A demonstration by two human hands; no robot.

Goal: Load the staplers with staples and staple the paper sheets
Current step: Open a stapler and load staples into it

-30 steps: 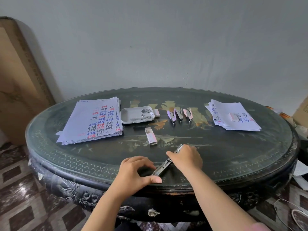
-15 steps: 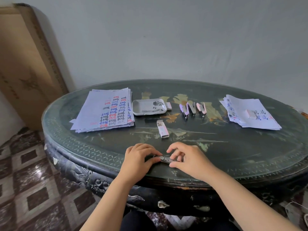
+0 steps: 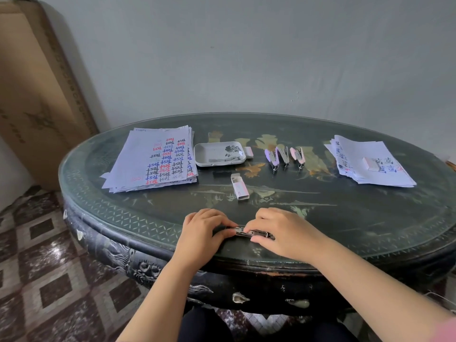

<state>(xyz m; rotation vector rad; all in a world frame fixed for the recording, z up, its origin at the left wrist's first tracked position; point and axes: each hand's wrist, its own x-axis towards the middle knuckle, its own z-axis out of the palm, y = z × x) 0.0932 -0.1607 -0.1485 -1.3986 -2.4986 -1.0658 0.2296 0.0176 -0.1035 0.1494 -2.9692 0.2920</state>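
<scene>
A metal stapler (image 3: 249, 232) lies flat near the front edge of the dark oval table (image 3: 370, 218). My left hand (image 3: 202, 230) pinches its left end and my right hand (image 3: 286, 230) covers its right part; most of the stapler is hidden. An open staple box (image 3: 239, 186) lies just beyond my hands. Three small staplers (image 3: 285, 156), purple, grey and pink, stand in a row mid-table. A white tray (image 3: 209, 156) with loose staples sits left of them. A written paper stack (image 3: 158, 159) lies at the left.
A second paper stack (image 3: 355, 166) with a small staple box (image 3: 373, 164) on it lies at the right. Another small box (image 3: 248, 152) touches the tray's right side. A tall cardboard box (image 3: 34, 90) leans on the wall at the left. Patterned floor tiles lie below.
The stapler, angled and held open a second ago, now lies flat and level between both hands. My hands have closed in on it. The camera view has shifted left.
</scene>
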